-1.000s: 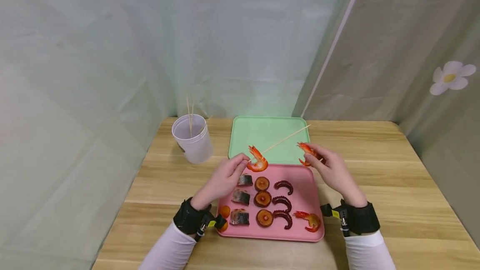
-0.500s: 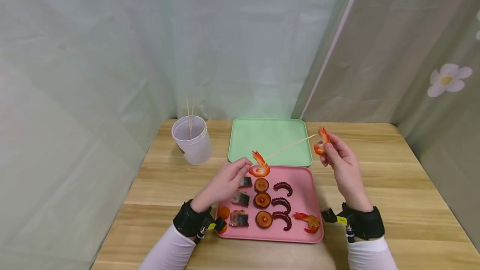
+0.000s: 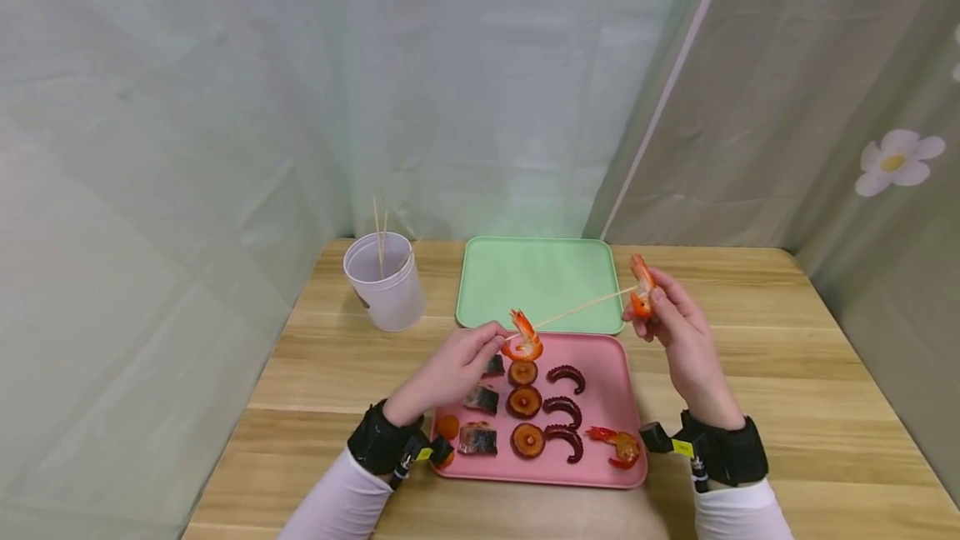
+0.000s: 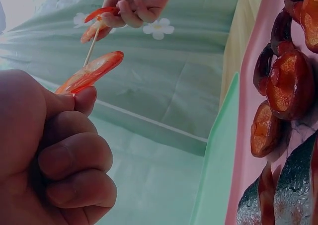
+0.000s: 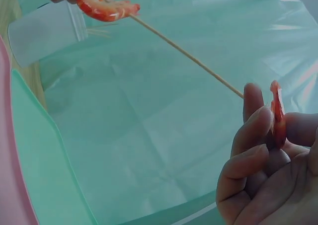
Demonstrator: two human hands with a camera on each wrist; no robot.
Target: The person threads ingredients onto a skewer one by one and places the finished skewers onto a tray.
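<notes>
My left hand [image 3: 465, 361] pinches a thin wooden skewer [image 3: 581, 307] near its lower left end. A curled orange shrimp [image 3: 527, 346] is threaded on the skewer close to those fingers. Between the thumb and fingers of my right hand [image 3: 686, 332] is a second shrimp [image 3: 642, 290], held at the skewer's far end. In the right wrist view the skewer's end passes behind my right fingers, so whether it has pierced the second shrimp [image 5: 278, 118] is hidden. Below lies a pink tray [image 3: 600, 357] bearing a third shrimp [image 3: 618, 447], several dark curled tentacles [image 3: 564, 411] and round mushroom caps [image 3: 525, 401].
Fish pieces with dark skin [image 3: 477, 438] and orange round pieces [image 3: 447, 426] lie on the pink tray's left side. Behind it is a light green tray [image 3: 536, 273]. A white bucket [image 3: 386, 290] with several skewers stands at the left. Curtains hang behind the wooden table [image 3: 787, 357].
My right hand has moved right and up, turning its shrimp upright, then slightly back toward the skewer's end. My left hand has lowered a little, and the skewer lies flatter.
</notes>
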